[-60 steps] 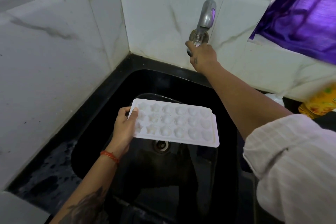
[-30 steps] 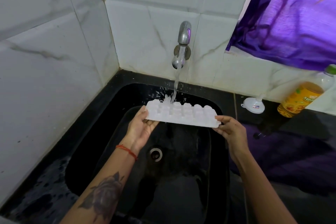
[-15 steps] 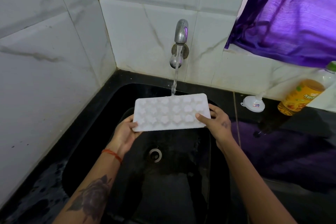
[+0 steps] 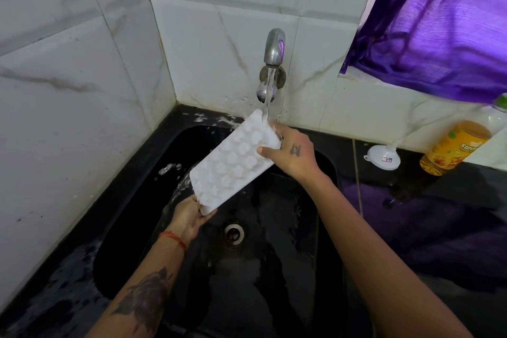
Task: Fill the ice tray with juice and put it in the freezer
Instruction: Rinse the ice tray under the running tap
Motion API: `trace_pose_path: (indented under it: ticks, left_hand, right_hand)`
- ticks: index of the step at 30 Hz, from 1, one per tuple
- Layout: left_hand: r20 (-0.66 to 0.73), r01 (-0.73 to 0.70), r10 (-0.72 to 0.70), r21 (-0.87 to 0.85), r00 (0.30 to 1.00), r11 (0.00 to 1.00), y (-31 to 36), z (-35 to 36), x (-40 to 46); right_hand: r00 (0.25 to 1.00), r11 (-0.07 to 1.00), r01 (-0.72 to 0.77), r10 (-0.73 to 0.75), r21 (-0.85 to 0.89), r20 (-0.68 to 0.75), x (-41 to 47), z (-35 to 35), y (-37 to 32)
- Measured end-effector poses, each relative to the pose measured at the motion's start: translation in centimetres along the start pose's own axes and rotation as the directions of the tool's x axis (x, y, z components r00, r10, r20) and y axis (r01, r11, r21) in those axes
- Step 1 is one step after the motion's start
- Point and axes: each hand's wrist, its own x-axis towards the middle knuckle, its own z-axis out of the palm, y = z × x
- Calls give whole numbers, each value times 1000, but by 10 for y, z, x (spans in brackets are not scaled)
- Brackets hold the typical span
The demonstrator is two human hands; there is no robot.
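Under the running tap (image 4: pixel 274 48), the white moulded ice tray (image 4: pixel 236 162) is being held tilted over the black sink (image 4: pixel 131 192), the left hand (image 4: pixel 189 218) closing its fingers on the lower corner and the right hand (image 4: pixel 292 152) pinching the upper end. Wet, smooth plastic is risking a slip; water striking the bumpy star-shaped cells is splashing outward beyond the sink.

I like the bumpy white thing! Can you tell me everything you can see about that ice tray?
The ice tray is a white rectangle that looks like soft plastic, covered in rows of small flower-like bumps. It is tilted, high end by the tap, whose water hits that top edge. The right hand grips the upper end, the left hand the lower corner, above the black sink.
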Motion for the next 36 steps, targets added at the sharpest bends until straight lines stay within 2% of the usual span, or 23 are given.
trace_pose_path:
  ticks: [4, 9, 14, 16, 20, 26, 32, 36]
  left_hand:
    - [69, -45, 40, 84, 997, 995, 3, 23, -6]
    - [106, -127, 112, 150, 988, 980, 13, 59, -18]
    - [121, -270, 243, 336, 962, 902, 20, 84, -16]
    - [127, -340, 316, 418, 940, 842, 25, 88, -17]
    - [133, -438, 425, 433, 895, 788, 38, 81, -23]
    - [-13, -445, 488, 391, 873, 806, 61, 39, -26]
    - [-159, -329, 384, 292, 909, 898, 76, -9, -19]
    - [-163, -304, 337, 201, 927, 931, 76, -18, -24]
  right_hand:
    - [999, 998, -30, 33, 56, -41, 0, -28, 3]
    - [980, 988, -121, 134, 95, -145, -13, -67, 39]
    - [924, 926, -276, 329, 257, -193, -28, -73, 87]
    - [891, 874, -341, 418, 346, -177, -34, -65, 104]
    - [858, 770, -424, 511, 476, -62, -43, -37, 119]
    - [898, 777, -392, 439, 492, 24, -29, 12, 91]
    - [947, 812, -308, 310, 496, 79, -12, 42, 55]
    - [960, 848, -270, 276, 456, 54, 0, 49, 42]
